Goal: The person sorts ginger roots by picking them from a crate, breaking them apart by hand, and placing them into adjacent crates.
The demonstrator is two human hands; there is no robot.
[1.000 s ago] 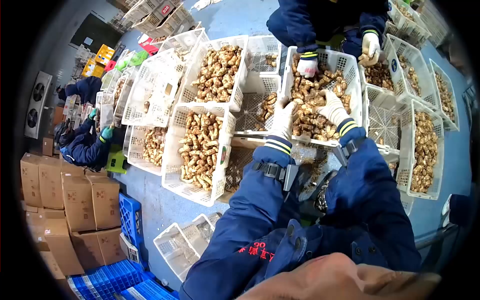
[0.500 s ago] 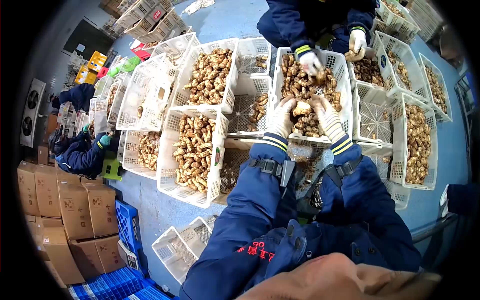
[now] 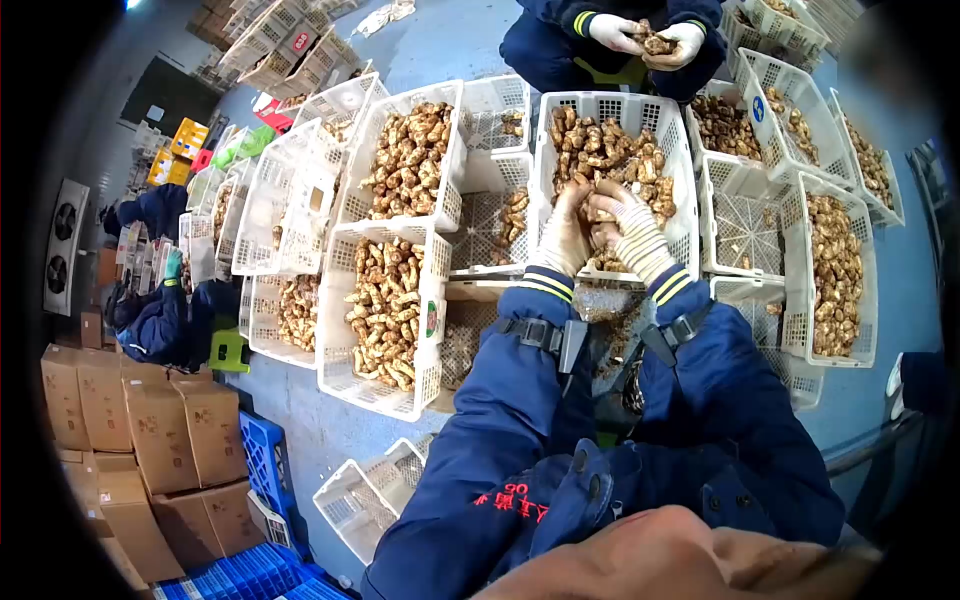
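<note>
Both my hands, in striped white gloves, are together over the near part of a white plastic crate of brown mushrooms. My left hand is at the left with its fingers curled inward. My right hand meets it from the right, fingers bent towards the left fingertips. They are closed round a mushroom that the gloves mostly hide. Loose mushrooms lie just beyond and below my fingers.
Across the crate a co-worker's gloved hands hold a mushroom. Mushroom-filled crates stand left and right. A partly filled crate adjoins on the left. Cardboard boxes and a blue pallet stand lower left.
My hands have drawn closer together, and the pale broken mushroom seen between them is now mostly covered. The co-worker's hands have left the crates and come together, holding a mushroom.
</note>
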